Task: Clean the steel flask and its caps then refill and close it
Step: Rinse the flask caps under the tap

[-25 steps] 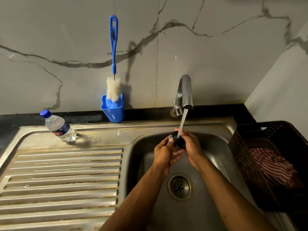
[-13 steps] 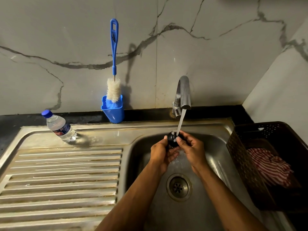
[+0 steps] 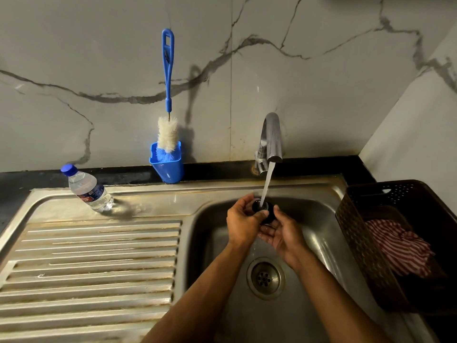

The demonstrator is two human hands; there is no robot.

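The black cap [image 3: 265, 212] sits under the tap's stream [image 3: 267, 184]. The left hand [image 3: 243, 225] grips it. The right hand [image 3: 284, 235] cups it from below, thumb on top.

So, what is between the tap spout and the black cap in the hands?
In the head view, only the running water stream lies between the tap spout and the black cap, which the left hand and right hand hold.

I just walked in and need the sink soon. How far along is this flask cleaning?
Still early to midway, it seems. In hand: both hands, left hand and right hand, hold a small black cap under the running tap. Nothing shows as finished; the flask itself is out of view. The bottle brush stands in its blue holder. Refilling and closing remain.
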